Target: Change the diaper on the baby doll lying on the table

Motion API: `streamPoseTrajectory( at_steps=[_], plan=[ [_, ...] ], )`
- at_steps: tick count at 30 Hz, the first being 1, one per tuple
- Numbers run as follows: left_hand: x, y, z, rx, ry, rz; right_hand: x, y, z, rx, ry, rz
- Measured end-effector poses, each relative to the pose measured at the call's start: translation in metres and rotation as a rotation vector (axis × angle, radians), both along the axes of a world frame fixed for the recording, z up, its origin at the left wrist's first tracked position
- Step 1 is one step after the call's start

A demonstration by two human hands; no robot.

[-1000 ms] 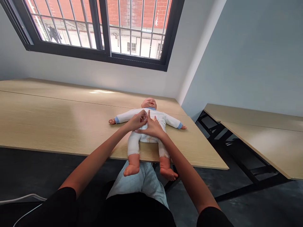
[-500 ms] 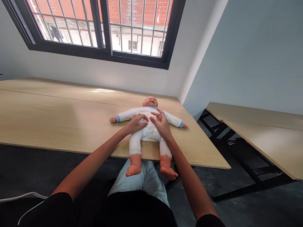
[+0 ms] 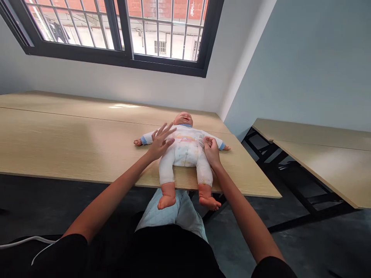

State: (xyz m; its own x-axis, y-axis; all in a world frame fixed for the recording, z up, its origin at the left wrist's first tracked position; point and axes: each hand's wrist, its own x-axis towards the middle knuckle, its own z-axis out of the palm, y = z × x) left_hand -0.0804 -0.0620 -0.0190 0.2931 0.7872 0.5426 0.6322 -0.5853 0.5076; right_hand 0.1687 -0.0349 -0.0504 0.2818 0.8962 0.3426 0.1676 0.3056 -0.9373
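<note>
A baby doll [image 3: 185, 154] in a white suit with blue cuffs and collar lies on its back, its arms spread and its bare feet past the table's front edge. Over the left side of its chest, my left hand [image 3: 161, 142] is open with the fingers spread, holding nothing. My right hand [image 3: 212, 150] is at the other side of the doll's belly, thumb and fingers curled together. Faint pale lines show by those fingertips; what they pinch, if anything, I cannot make out. A faded coloured print is visible on the chest between my hands.
The doll lies on a light wooden table [image 3: 72, 150] against the wall. A second wooden table [image 3: 319, 154] with a black frame stands to the right. Behind is a barred window [image 3: 127, 54]. A white cable [image 3: 26, 241] runs at lower left.
My hands have moved apart from the middle of the doll's belly, left hand to the left and right hand to the right. The chest print is now uncovered. The view has tilted slightly.
</note>
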Motion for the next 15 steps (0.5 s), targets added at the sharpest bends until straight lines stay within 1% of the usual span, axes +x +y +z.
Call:
streamPoseTrajectory(
  at_steps=[2, 4, 8, 9, 11, 13, 14, 15],
  plan=[
    [-0.0010, 0.0012, 0.0001, 0.002, -0.047, 0.045, 0.0003, 0.0001, -0.0042, -0.018, -0.009, 0.032],
    [-0.0005, 0.0018, -0.0010, -0.047, -0.017, 0.038, 0.0002, 0.0001, -0.0067, -0.022, -0.022, 0.080],
    [0.0036, 0.0012, -0.0043, -0.231, 0.228, -0.113, -0.0011, -0.0018, -0.0087, -0.039, -0.093, 0.275],
    [0.0046, 0.0013, -0.0049, -0.258, 0.275, -0.139, -0.0015, -0.0026, -0.0088, -0.051, -0.106, 0.320],
    [0.0058, 0.0020, -0.0060, -0.283, 0.313, -0.146, -0.0021, -0.0040, -0.0089, -0.077, -0.103, 0.372],
    [0.0064, 0.0028, -0.0068, -0.310, 0.285, -0.146, -0.0024, -0.0047, -0.0087, -0.100, -0.068, 0.387],
    [0.0066, 0.0029, -0.0070, -0.338, 0.231, -0.160, -0.0024, -0.0047, -0.0085, -0.113, -0.036, 0.388],
    [0.0070, 0.0028, -0.0071, -0.382, 0.120, -0.185, -0.0025, -0.0044, -0.0082, -0.126, 0.008, 0.396]
  ],
)
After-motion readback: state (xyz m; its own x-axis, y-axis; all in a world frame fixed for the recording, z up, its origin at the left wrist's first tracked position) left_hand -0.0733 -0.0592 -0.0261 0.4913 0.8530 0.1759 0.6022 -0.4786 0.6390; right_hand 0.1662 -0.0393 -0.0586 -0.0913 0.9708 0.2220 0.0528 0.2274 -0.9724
